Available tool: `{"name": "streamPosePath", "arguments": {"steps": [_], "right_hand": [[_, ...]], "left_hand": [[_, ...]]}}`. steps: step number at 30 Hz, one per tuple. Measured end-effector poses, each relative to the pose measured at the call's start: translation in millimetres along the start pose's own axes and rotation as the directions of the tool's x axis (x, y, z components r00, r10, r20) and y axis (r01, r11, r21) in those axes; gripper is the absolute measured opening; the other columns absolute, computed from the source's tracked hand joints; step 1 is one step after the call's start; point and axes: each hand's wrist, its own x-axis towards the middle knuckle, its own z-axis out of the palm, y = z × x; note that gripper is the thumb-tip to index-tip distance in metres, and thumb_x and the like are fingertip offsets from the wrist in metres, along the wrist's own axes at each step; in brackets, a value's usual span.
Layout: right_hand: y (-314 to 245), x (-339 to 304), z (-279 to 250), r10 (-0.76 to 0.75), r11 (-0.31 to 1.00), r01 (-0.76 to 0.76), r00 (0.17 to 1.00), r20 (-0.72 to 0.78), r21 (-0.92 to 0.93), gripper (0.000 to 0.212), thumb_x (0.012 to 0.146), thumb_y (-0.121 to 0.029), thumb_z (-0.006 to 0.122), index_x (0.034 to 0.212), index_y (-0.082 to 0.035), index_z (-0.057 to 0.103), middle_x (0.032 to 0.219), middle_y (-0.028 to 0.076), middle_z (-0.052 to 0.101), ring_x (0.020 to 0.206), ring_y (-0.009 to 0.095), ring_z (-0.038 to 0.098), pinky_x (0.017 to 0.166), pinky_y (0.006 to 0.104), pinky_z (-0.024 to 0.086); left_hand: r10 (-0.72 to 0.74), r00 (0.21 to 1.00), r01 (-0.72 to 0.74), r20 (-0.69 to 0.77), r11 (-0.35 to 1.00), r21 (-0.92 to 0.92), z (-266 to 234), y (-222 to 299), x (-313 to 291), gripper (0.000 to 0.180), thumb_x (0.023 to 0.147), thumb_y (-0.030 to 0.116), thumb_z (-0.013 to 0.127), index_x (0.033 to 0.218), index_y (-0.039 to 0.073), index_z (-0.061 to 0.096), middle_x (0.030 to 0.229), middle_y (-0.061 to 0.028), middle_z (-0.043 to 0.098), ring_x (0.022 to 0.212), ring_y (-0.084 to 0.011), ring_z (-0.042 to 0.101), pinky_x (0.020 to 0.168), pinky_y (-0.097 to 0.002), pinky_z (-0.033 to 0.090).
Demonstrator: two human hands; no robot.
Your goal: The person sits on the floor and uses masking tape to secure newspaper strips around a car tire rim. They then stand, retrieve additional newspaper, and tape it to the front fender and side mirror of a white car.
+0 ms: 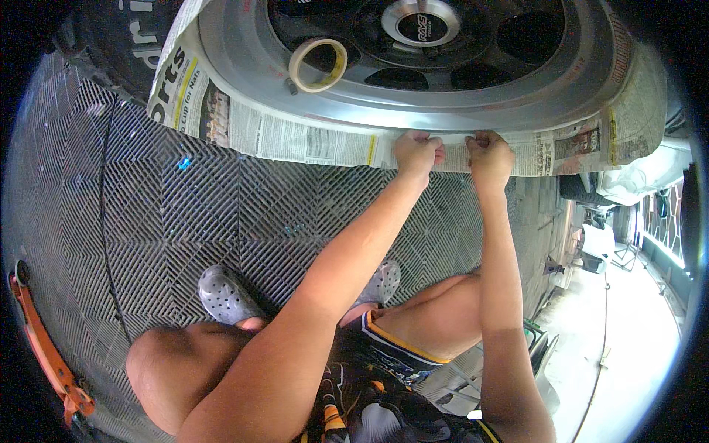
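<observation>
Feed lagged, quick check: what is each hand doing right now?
Left hand: closed, pinching the newspaper edge at the wheel rim.
Right hand: closed on the same edge.

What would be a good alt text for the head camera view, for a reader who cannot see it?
A squatting person's left hand and right hand press on newspaper tucked around the silver wheel rim. A roll of masking tape lies on the rim, above a grey grid floor.
</observation>
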Motion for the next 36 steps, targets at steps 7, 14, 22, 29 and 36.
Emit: {"name": "streamPosePath", "arguments": {"steps": [7,14,22,29,36], "right_hand": [[0,-5,-4,-0.084,0.996,0.087,0.993,-0.077,0.028,0.047,0.081,-0.006,0.080,0.120,-0.004,0.054,0.071,0.011,0.072,0.052,0.022,0.068,0.052,0.0342,0.053],[-5,-4,-7,-0.034,0.995,0.029,0.998,-0.059,-0.093,0.046,0.079,-0.013,0.080,0.113,-0.009,0.050,0.081,0.015,0.074,0.077,0.038,0.073,0.069,0.0479,0.056],[-3,5,-8,-0.031,0.983,0.012,0.995,-0.099,-0.184,0.043,0.080,-0.018,0.082,0.109,-0.008,0.052,0.083,0.014,0.075,0.077,0.035,0.074,0.071,0.0449,0.057],[-11,-5,-18,-0.069,0.961,0.092,0.993,0.094,-0.261,0.028,0.081,-0.033,0.080,0.098,-0.012,0.072,0.091,0.011,0.075,0.081,0.033,0.074,0.069,0.0457,0.058],[-15,0,5,-0.080,0.870,0.118,0.992,0.099,-0.478,0.025,0.088,-0.036,0.070,0.096,-0.014,0.077,0.094,0.010,0.075,0.080,0.034,0.074,0.068,0.0456,0.059]], "left_hand": [[-0.003,1.000,0.003,0.004,0.999,-0.034,-4,-3,0,0.019,0.085,-0.002,0.073,0.101,-0.008,0.064,0.086,-0.0172,0.071,0.066,-0.0229,0.071,0.056,-0.0315,0.058],[0.009,0.998,-0.009,-0.060,1.000,0.001,-1,0,-4,0.012,0.085,-0.001,0.073,0.096,-0.006,0.067,0.085,-0.0131,0.070,0.063,-0.0198,0.069,0.053,-0.0303,0.055],[0.042,0.968,-0.051,-0.249,0.998,-0.031,6,-6,2,0.025,0.083,-0.006,0.072,0.104,-0.006,0.059,0.085,-0.0127,0.065,0.059,-0.0206,0.066,0.050,-0.0316,0.054],[0.071,0.986,-0.067,-0.152,0.997,0.032,-4,-5,3,0.027,0.084,-0.006,0.072,0.106,-0.005,0.058,0.085,-0.0128,0.064,0.059,-0.0213,0.066,0.050,-0.0324,0.054],[0.033,0.985,-0.034,-0.167,0.999,-0.005,-2,3,-4,0.028,0.083,-0.005,0.073,0.106,-0.005,0.056,0.087,-0.0132,0.065,0.061,-0.0216,0.067,0.050,-0.0318,0.053]]}}
